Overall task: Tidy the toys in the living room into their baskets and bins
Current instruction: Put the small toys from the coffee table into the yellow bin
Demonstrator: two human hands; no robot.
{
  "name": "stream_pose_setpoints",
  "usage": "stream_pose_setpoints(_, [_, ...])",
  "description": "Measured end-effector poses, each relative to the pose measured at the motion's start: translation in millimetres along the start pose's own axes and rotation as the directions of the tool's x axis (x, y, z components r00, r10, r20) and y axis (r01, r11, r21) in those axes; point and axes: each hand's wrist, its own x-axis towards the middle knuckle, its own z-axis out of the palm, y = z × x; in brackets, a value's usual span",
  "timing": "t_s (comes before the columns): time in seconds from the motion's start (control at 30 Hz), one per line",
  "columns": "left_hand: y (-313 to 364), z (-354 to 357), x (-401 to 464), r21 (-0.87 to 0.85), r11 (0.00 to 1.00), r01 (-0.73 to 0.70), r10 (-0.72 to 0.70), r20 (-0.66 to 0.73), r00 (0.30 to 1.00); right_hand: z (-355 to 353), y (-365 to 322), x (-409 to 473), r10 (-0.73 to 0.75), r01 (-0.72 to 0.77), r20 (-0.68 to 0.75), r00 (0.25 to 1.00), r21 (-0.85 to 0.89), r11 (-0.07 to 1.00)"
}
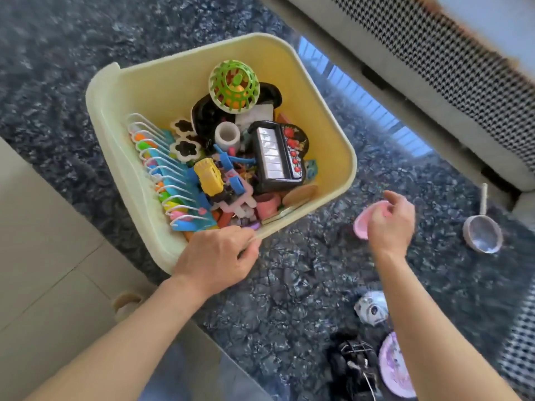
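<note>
1. yellow bin [162, 82]: a rounded plastic tub on the dark shaggy rug [289, 285], left of centre, already heaped with toys.
2. left hand [217, 256]: fingers curled over the near rim of the bin, gripping it.
3. right hand [390, 218]: to the right of the bin, fingers curled round a pink toy dish [360, 227] and holding it just above the rug; how firmly it is held cannot be told.
4. contents: a green cage ball [234, 88] at the far side, a black toy piano [278, 154] in the middle, a yellow toy vehicle [208, 176] and a bead abacus [170, 180] along the left wall.
5. loose toys on the rug: a grey toy saucepan [482, 233] at far right, a small silver toy [372, 308] near the right forearm, a purple toy plate [393, 369] at the near right edge.
6. handling, dish: it looks like thin, stiff plastic, light and smooth; a pinch across the rim should serve, and dropping it in is unlikely to harm it.
7. handling, bin: rigid but loaded, so probably heavy; the rolled rim is the natural hold, and a one-handed pull may tilt it rather than slide it over the pile.
8. handling, saucepan: the long handle is the obvious hold.
</note>
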Motion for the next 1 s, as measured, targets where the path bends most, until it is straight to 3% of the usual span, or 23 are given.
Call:
stream_pose_setpoints(0.03, [3,1,0,0.001,1.0,-0.012,0.012,-0.003,1.0,0,18,5,0.08,-0.066,0.12,0.99,-0.122,0.99])
stream_pose_setpoints(0.13, [4,0,0,0.018,1.0,-0.015,0.015,-0.024,1.0,16,47,5,0.045,0.062,0.398,0.916,-0.253,0.966])
stream_pose_setpoints(0.27, [5,1,-1,0.005,1.0,-0.014,0.014,-0.026,1.0,37,59,-10,0.089,0.088,0.543,0.835,-0.291,0.953])
stream_pose_setpoints(0.33, [5,0,-1,-0.005,1.0,-0.013,0.013,-0.018,1.0,44,60,-13,0.153,0.083,0.544,0.825,-0.385,0.919])
stream_pose_setpoints(0.4, [5,0,-1,-0.01,1.0,-0.01,0.01,-0.007,1.0,43,54,-14,0.118,0.085,0.428,0.896,-0.426,0.901])
stream_pose_setpoints(0.43, [4,0,-1,-0.01,1.0,-0.005,0.005,-0.002,1.0,40,47,-15,0.04,0.083,0.323,0.946,-0.357,0.93])
stream_pose_setpoints(0.5, [4,1,-2,-0.008,1.0,-0.005,0.005,0.012,1.0,23,21,-17,-0.074,0.076,0.024,0.997,-0.065,0.995])
stream_pose_setpoints(0.53, [4,1,-2,-0.002,1.0,-0.006,0.006,0.011,1.0,14,1,-17,-0.086,0.101,-0.126,0.988,0.122,0.987])
stream_pose_setpoints(0.63, [3,2,-1,0.001,1.0,0.004,-0.004,0.015,1.0,-15,-67,-19,-0.132,0.336,-0.383,0.914,0.533,0.777])
stream_pose_setpoints(0.7, [2,2,-2,-0.003,1.0,0.008,-0.007,0.014,1.0,-22,-112,-27,-0.211,0.433,-0.39,0.896,0.667,0.607])
stream_pose_setpoints(0.73, [3,2,-2,-0.001,1.0,0.004,-0.004,0.016,1.0,-23,-130,-33,-0.248,0.396,-0.309,0.918,0.738,0.546])
stream_pose_setpoints(0.8, [3,1,-1,0.022,1.0,0.01,-0.01,0.022,1.0,-10,-160,-47,-0.274,0.109,0.033,0.961,0.865,0.489])
stream_pose_setpoints(0.87, [2,1,-2,0.055,0.998,0.012,-0.014,0.025,1.0,16,-179,-63,-0.192,-0.285,0.44,0.877,0.8,0.528])
stream_pose_setpoints(0.93, [3,1,-2,0.057,0.998,-0.007,0.006,0.013,1.0,46,-193,-74,-0.134,-0.449,0.616,0.777,0.689,0.569])
stream_pose_setpoints(1.0, [4,-2,-2,0.038,0.998,-0.043,0.042,0.008,0.999,69,-203,-81,-0.166,-0.473,0.66,0.732,0.669,0.573])
